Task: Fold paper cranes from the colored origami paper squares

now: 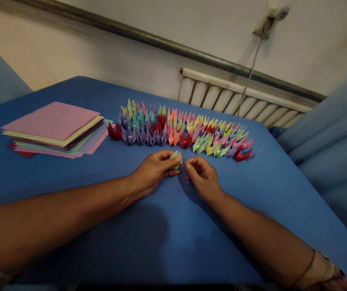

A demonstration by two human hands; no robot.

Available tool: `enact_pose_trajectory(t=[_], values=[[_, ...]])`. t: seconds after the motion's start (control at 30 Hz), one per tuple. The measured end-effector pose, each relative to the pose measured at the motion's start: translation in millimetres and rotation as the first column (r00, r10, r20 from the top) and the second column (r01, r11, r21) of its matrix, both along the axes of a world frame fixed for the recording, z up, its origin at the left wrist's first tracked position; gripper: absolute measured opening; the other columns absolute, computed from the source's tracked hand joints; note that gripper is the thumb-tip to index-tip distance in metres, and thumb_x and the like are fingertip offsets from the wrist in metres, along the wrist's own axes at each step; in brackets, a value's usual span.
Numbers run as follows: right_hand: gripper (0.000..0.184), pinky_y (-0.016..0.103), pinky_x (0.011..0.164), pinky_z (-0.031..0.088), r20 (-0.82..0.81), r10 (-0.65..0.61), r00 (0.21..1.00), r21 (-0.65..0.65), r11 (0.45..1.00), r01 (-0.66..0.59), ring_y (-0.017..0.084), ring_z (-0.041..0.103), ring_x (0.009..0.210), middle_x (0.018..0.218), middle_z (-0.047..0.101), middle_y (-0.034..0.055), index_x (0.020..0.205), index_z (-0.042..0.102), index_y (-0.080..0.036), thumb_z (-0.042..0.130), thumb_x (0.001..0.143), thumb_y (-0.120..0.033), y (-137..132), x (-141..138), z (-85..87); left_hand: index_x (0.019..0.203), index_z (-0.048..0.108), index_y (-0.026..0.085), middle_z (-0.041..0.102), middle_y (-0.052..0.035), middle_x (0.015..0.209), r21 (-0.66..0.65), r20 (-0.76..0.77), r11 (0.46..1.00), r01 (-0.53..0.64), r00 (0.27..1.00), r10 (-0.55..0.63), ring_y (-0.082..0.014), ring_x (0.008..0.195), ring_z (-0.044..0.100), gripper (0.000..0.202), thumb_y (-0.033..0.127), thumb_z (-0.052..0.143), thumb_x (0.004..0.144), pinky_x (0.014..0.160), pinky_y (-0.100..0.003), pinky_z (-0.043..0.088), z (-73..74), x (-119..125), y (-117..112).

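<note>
My left hand (155, 167) is closed in a pinch on a small pale green folded paper piece (177, 156) just above the blue table (173, 226). My right hand (202, 176) is closed too, its fingertips pinching the same paper piece from the right side. Both hands meet near the table's middle. Just beyond them lie rows of several small folded paper pieces (179, 127) in purple, red, pink, yellow and green.
A stack of coloured square paper sheets (55, 129), pink on top, lies at the left of the table. A white radiator (240, 99) and a hanging cable (250, 70) are on the wall behind. Blue fabric (333, 141) hangs at the right.
</note>
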State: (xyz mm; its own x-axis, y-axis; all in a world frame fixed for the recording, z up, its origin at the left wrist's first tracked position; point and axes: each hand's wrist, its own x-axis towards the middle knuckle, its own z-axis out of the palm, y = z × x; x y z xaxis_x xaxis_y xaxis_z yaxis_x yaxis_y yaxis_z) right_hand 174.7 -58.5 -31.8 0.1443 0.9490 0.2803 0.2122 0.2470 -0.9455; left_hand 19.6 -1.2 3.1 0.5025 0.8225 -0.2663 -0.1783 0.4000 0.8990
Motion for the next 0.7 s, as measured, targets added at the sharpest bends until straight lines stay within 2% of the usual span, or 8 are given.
enact_pose_trajectory(t=[0.17, 0.3, 0.37, 0.5, 0.6, 0.7], values=[[0.016, 0.022, 0.055, 0.045, 0.067, -0.017, 0.998, 0.036, 0.999, 0.014, 0.010, 0.053, 0.059, 0.071, 0.060, -0.0026, 0.095, 0.064, -0.020, 0.067, 0.081, -0.027, 2.6, -1.8, -3.8, 0.078, 0.068, 0.016, 0.064, 0.0008, 0.082, -0.071, 0.052, 0.997, 0.003, 0.999, 0.000, -0.0120, 0.083, 0.060, 0.022, 0.029, 0.083, 0.068, 0.081, -0.027, 0.049, 3.1, 0.1, -2.0], [0.006, 0.023, 0.056, 0.044, 0.150, -0.031, 0.988, 0.081, 0.997, 0.019, 0.010, 0.051, 0.058, 0.069, 0.058, -0.0026, 0.084, 0.066, -0.020, 0.065, 0.081, -0.025, 4.8, -1.6, -2.9, 0.078, 0.069, 0.015, 0.064, 0.0000, 0.082, -0.120, 0.068, 0.992, 0.043, 0.997, -0.035, -0.0119, 0.084, 0.060, 0.021, 0.027, 0.083, 0.067, 0.081, -0.027, 0.048, 4.4, 0.5, -7.2], [0.008, 0.023, 0.055, 0.043, 0.170, -0.038, 0.985, 0.079, 0.997, 0.025, 0.010, 0.049, 0.057, 0.067, 0.057, -0.0025, 0.078, 0.065, -0.020, 0.063, 0.083, -0.025, 5.2, -0.5, -2.0, 0.078, 0.069, 0.016, 0.064, -0.0002, 0.083, -0.112, 0.045, 0.992, 0.057, 0.998, -0.052, -0.0120, 0.083, 0.060, 0.022, 0.028, 0.083, 0.067, 0.080, -0.027, 0.048, 4.4, 0.2, -8.4], [0.011, 0.023, 0.055, 0.041, 0.187, -0.017, 0.982, 0.060, 0.998, 0.006, 0.010, 0.048, 0.058, 0.065, 0.056, -0.0028, 0.075, 0.063, -0.019, 0.061, 0.084, -0.026, 3.7, 1.7, -0.5, 0.078, 0.067, 0.016, 0.065, -0.0016, 0.087, 0.037, -0.052, 0.998, 0.059, 0.997, -0.058, -0.0133, 0.081, 0.060, 0.024, 0.032, 0.081, 0.068, 0.078, -0.028, 0.048, 3.5, 0.4, -6.8], [0.011, 0.023, 0.055, 0.039, 0.221, 0.004, 0.975, 0.059, 0.998, -0.017, 0.010, 0.047, 0.057, 0.064, 0.054, -0.0037, 0.075, 0.062, -0.020, 0.061, 0.084, -0.026, 1.5, 1.5, 0.3, 0.076, 0.066, 0.015, 0.065, -0.0017, 0.085, 0.176, -0.135, 0.983, 0.049, 0.991, -0.025, -0.0125, 0.073, 0.058, 0.022, 0.032, 0.078, 0.068, 0.070, -0.027, 0.046, 2.4, 1.5, -4.8], [0.011, 0.023, 0.055, 0.039, 0.229, 0.025, 0.973, 0.062, 0.997, -0.040, 0.010, 0.047, 0.057, 0.064, 0.053, -0.0039, 0.076, 0.061, -0.020, 0.061, 0.084, -0.027, 0.4, -0.3, 0.5, 0.070, 0.064, 0.015, 0.063, -0.0012, 0.080, 0.235, -0.166, 0.971, 0.048, 0.986, -0.009, -0.0110, 0.066, 0.054, 0.018, 0.030, 0.074, 0.068, 0.062, -0.024, 0.042, 2.0, 2.3, -4.5]])
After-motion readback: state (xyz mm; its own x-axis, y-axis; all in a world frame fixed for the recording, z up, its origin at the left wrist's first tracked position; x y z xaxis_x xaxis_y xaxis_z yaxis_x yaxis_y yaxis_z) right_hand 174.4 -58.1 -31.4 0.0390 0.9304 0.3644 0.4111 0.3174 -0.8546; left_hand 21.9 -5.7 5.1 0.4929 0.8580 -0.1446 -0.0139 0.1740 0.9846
